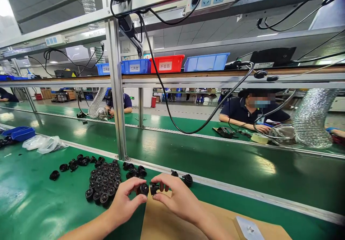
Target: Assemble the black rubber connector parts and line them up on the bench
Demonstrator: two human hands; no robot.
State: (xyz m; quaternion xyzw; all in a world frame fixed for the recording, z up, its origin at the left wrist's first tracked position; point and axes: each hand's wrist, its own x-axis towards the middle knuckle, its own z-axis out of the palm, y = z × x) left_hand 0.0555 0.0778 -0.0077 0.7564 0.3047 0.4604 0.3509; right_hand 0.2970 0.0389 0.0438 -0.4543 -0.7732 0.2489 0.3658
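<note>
My left hand (128, 198) pinches a round black part (143, 189) with a ringed face between thumb and fingers. Close beside it, my right hand (172, 193) grips a smaller black cylindrical fitting (153, 188) with a hole in its side. The two parts face each other with a narrow gap between them. Left of my hands, a tight cluster of round black parts (105, 179) stands in rows on the green bench. More loose black parts (134, 170) lie behind my left hand, and a couple of black fittings (187, 180) sit beyond my right hand.
Under my hands lies a brown board (172, 220), with a pale metal block (249, 228) on it. Plastic bags (44, 143) and a blue bin (21, 133) are at left. A metal post (116, 89) and hanging black cable (172, 119) stand ahead. Across the belt sits a co-worker (242, 110).
</note>
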